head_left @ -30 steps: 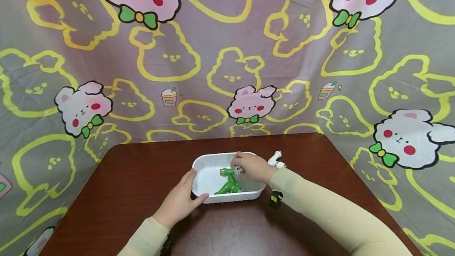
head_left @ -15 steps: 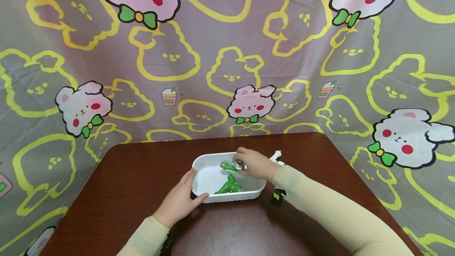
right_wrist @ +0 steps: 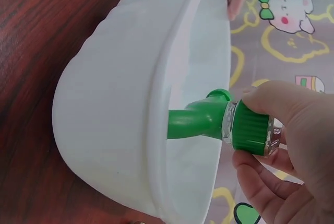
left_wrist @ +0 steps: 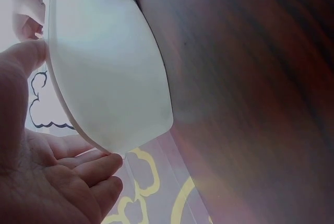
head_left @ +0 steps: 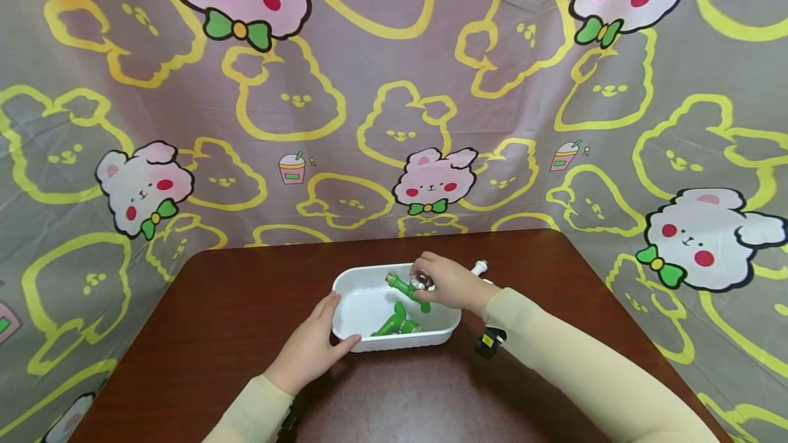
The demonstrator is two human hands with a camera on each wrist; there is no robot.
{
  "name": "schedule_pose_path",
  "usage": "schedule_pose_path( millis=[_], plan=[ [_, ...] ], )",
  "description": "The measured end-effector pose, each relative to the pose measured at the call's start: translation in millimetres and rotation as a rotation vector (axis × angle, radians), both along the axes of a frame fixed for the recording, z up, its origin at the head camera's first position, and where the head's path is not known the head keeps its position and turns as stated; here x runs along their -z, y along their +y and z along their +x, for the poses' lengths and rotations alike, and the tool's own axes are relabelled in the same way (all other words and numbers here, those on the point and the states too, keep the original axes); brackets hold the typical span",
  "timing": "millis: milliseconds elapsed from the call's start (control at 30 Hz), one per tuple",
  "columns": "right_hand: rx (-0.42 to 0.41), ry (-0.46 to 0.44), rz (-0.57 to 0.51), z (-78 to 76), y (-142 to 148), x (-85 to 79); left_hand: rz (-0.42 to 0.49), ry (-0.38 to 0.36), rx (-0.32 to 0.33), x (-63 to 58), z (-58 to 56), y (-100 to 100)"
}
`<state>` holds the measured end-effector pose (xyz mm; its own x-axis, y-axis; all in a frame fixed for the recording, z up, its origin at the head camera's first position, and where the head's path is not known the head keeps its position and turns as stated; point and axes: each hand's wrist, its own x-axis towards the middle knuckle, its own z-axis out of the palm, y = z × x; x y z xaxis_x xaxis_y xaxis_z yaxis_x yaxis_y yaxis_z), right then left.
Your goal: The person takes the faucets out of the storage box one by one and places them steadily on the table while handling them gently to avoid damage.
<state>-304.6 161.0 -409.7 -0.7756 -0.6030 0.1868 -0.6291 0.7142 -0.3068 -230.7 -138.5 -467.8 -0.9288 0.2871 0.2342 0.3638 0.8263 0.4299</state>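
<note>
A white plastic basin (head_left: 403, 343) stands on the table, its rounded walls also showing in the left wrist view. My left hand (head_left: 306, 354) rests against its left end, fingers along the side and thumb on the front rim. My right hand (head_left: 454, 286) pinches the ribbed knob of a green plastic tap (right_wrist: 195, 122) between thumb and fingers. In the head view this tap is raised over the right half of the basin, its brass-coloured threaded end pointing left and its spout downward. Beneath it another green tap (head_left: 389, 325) lies on the basin floor.
Behind the right hand a white tap (head_left: 479, 267) lies on the brown table (head_left: 258, 292), partly hidden by the wrist. A patterned cloth (head_left: 345, 108) hangs around the table's back and sides.
My right hand has lifted the green tap off the basin floor and moved slightly right, tilting its spout downward. My left hand has stayed in place on the basin.
</note>
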Motion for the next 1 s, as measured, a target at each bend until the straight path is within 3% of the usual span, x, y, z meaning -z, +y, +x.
schedule_pose_path(
  millis=[133, 367, 633, 1000],
  plan=[
    [0.013, -0.016, -0.050, 2.0, 3, -1.8, -0.004, 0.002, 0.000, -0.1, 0.1, -1],
    [0.109, -0.100, -0.149, 7.6, 11, -7.5, 0.008, -0.002, 0.001, -1.4, 0.0, -1],
    [0.175, -0.122, -0.301, 11.4, 26, -10.5, 0.012, -0.003, 0.003, -1.3, 0.4, 0],
    [0.346, -0.191, -0.439, 17.5, 48, -14.1, 0.015, 0.002, 0.003, -0.5, 0.5, -1]
  ],
)
